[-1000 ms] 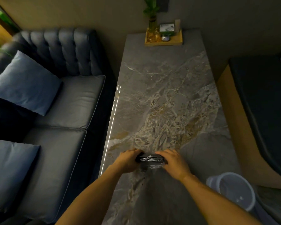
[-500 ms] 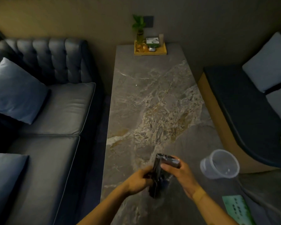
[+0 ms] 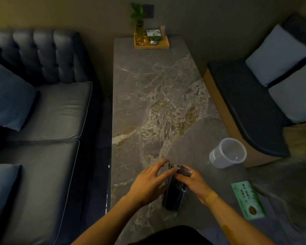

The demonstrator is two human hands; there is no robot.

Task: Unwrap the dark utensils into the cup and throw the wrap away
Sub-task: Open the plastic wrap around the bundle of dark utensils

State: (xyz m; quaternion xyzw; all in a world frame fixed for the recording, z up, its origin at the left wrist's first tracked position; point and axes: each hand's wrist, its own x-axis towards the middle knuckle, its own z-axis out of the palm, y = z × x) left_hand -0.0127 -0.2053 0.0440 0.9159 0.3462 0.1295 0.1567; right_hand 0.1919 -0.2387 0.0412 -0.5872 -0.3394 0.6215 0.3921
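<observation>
A dark bundle of wrapped utensils point(image 3: 173, 195) stands on end above the near part of the marble table point(image 3: 148, 96). My right hand point(image 3: 193, 183) grips its upper end, where the clear wrap bunches. My left hand point(image 3: 148, 183) is beside the bundle on the left, with its fingers spread and their tips at the top of the wrap. A clear plastic cup point(image 3: 227, 153) lies tilted on the table to the right, its mouth facing me.
A green paper packet point(image 3: 247, 200) lies at the near right of the table. A wooden tray point(image 3: 151, 44) with a plant and small items sits at the far end. A dark sofa point(image 3: 42, 121) runs along the left, a bench point(image 3: 251, 106) with cushions along the right.
The bundle was turned from lying flat to standing on end. My left hand has loosened from it and spread its fingers at the top. The view has shifted so the cup shows more fully.
</observation>
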